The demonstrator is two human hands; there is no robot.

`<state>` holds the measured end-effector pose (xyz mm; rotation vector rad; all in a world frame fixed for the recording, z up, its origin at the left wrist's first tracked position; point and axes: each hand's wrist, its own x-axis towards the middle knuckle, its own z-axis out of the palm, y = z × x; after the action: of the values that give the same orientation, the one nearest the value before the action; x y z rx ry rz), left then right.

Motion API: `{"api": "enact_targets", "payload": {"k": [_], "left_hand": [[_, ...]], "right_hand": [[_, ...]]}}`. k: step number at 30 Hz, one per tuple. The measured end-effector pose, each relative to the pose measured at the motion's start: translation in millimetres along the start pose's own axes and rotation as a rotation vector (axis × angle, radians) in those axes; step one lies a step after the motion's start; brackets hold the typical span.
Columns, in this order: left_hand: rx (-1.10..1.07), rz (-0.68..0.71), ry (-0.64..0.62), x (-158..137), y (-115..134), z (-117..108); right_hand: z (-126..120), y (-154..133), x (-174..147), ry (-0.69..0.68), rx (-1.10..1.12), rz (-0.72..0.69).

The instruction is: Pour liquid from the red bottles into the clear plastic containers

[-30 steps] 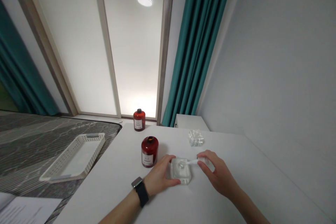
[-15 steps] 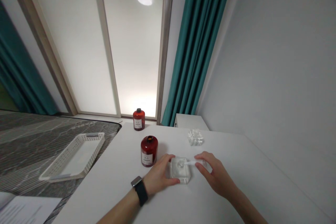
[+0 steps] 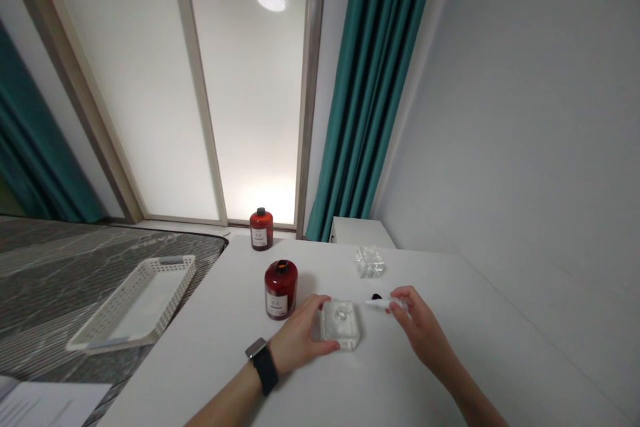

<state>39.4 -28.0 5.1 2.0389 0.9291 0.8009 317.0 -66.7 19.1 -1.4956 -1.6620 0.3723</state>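
Observation:
My left hand [image 3: 300, 338] is wrapped round the side of a clear, square glass bottle [image 3: 341, 327] with a round opening on top, standing on the white table. My right hand [image 3: 419, 327], to the right of it, pinches a slim white tapered piece [image 3: 379, 303], whose exact kind I cannot make out. Its narrow tip points left toward the glass bottle, apart from it. Just behind that piece shows a small black object [image 3: 377, 296], perhaps a cap. A dark red bottle [image 3: 281, 287] with a white label and an uncapped neck stands beyond my left hand.
A second red bottle [image 3: 261, 229], with a dark cap, stands at the table's far edge. Another clear glass piece [image 3: 370, 261] sits toward the back. Left of the table [image 3: 240, 373] are a white perforated basket [image 3: 165, 300] and printed paper [image 3: 55, 400].
My right hand has drawn the white piece rightward, away from the glass bottle's opening. The small black object has come into sight. My left hand keeps its hold on the glass bottle.

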Motion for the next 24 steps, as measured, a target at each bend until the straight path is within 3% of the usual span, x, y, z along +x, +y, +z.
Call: {"api": "enact_targets", "payload": {"k": [9, 24], "left_hand": [[0.009, -0.024, 0.001, 0, 1, 0], [0.009, -0.015, -0.002, 0, 4, -2]], "right_hand": [[-8, 61, -6, 0.106, -0.150, 0.073], [1, 65, -18, 0.069, -0.247, 0.005]]}}
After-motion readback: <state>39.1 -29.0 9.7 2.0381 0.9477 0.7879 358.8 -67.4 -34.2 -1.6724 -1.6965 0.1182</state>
